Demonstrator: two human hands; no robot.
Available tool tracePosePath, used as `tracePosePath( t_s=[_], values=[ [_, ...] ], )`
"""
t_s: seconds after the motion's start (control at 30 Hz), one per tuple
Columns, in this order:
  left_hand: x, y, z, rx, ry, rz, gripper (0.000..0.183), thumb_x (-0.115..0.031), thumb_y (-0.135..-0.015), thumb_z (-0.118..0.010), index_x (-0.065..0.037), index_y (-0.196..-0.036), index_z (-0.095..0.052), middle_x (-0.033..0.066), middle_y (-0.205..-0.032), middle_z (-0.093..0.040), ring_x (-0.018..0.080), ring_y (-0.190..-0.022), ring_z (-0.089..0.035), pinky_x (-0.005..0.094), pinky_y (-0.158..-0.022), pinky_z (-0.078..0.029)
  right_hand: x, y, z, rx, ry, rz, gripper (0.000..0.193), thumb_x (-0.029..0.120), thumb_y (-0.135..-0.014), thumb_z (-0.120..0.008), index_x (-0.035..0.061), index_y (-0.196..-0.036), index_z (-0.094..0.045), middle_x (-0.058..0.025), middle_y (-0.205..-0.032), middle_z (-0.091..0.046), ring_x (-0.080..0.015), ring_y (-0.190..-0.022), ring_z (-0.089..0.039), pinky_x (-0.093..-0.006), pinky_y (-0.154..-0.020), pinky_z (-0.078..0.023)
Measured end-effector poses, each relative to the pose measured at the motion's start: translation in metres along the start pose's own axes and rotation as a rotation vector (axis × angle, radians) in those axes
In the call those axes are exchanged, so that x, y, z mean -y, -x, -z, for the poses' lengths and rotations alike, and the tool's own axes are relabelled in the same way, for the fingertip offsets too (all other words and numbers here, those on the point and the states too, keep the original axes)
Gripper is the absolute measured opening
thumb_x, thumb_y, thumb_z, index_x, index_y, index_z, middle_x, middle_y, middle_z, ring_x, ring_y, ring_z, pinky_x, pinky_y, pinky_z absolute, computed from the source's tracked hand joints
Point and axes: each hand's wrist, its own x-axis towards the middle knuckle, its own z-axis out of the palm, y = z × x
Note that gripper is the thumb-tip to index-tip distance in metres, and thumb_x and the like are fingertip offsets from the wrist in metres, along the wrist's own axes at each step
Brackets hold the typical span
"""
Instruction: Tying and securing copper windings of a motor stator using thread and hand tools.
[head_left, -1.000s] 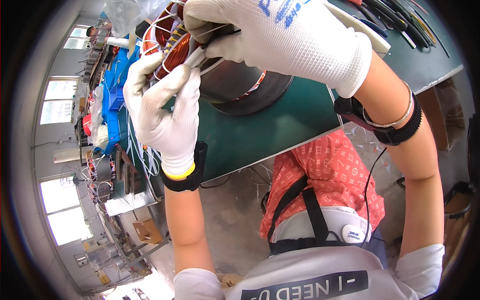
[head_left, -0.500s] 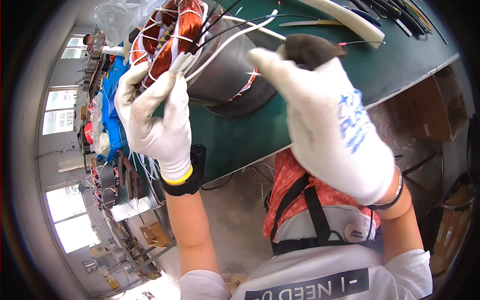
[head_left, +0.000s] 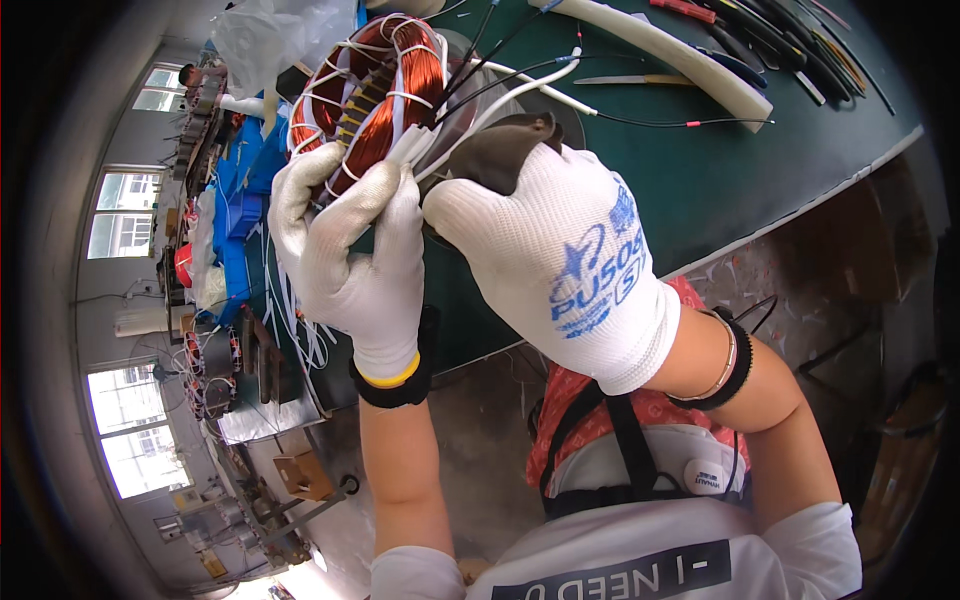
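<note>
A motor stator with copper windings [head_left: 410, 70], bound by white lacing cord, lies tilted on the green tabletop. My left hand [head_left: 350, 240], in a white glove, rests at its lower edge, thumb and forefinger pinching the ends of white sleeves [head_left: 410, 145] beside the coil. Close by on the right, my right hand [head_left: 560, 250] is closed, its gloved thumb near those sleeves. Dark material [head_left: 505, 150] covers some of its fingers, which hide whatever they grip. Black leads [head_left: 490, 80] and a long white tube [head_left: 535, 88] run out from the windings.
A pale curved bar [head_left: 670, 45] and a slim tool with a wooden-coloured handle [head_left: 650, 79] lie on the table. Several hand tools [head_left: 770, 40] crowd the far right. Clear plastic [head_left: 260, 40] and blue bins [head_left: 235, 210] stand left. Another person [head_left: 190, 76] is at the far left.
My right hand has come left and in beside my left hand. The stator and my left hand appear slightly further right in view. The left pinch stays.
</note>
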Motion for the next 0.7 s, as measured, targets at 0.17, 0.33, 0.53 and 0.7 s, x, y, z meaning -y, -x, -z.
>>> tracePosePath(
  t_s=[0.17,0.33,0.53,0.7],
  values=[
    [0.0,-0.002,-0.004,-0.018,0.031,-0.002,0.025,0.008,-0.063,-0.079,-0.006,-0.083,-0.071,0.0145,-0.101,-0.062,0.0292,-0.091,-0.061,0.0371,-0.08,-0.049,-0.002,-0.005,-0.003,0.088,0.073,0.059,0.014,0.008,-0.072,-0.063,0.0111,-0.086,-0.063,-0.0058,-0.087,-0.066,-0.0288,-0.07,-0.063,-0.0384,-0.062,-0.051],
    [0.013,-0.004,-0.009,-0.058,0.097,-0.092,0.024,0.001,-0.065,-0.079,-0.01,-0.084,-0.07,0.0139,-0.101,-0.061,0.0329,-0.09,-0.058,0.0412,-0.078,-0.047,-0.016,-0.015,0.02,0.307,-0.085,0.14,0.037,-0.005,-0.065,-0.064,0.0073,-0.1,-0.065,-0.01,-0.094,-0.067,-0.0324,-0.084,-0.064,-0.0383,-0.074,-0.052],
    [0.021,-0.006,-0.011,-0.127,0.038,-0.163,0.028,-0.009,-0.058,-0.077,-0.018,-0.082,-0.068,0.0076,-0.097,-0.06,0.0313,-0.087,-0.056,0.0439,-0.076,-0.045,-0.024,-0.086,0.033,0.414,0.227,0.579,0.034,0.024,-0.066,-0.076,0.0165,-0.097,-0.065,-0.0121,-0.086,-0.065,-0.0286,-0.078,-0.064,-0.0416,-0.068,-0.05],
    [0.01,-0.001,0.008,-0.115,0.033,-0.015,0.02,-0.011,-0.06,-0.078,-0.019,-0.077,-0.07,0.011,-0.1,-0.059,0.0341,-0.099,-0.058,0.0525,-0.095,-0.043,-0.001,-0.145,0.006,0.995,0.429,0.558,0.052,0.037,-0.066,-0.075,0.0155,-0.112,-0.066,-0.015,-0.097,-0.067,-0.033,-0.099,-0.06,-0.0455,-0.095,-0.04]
  ],
)
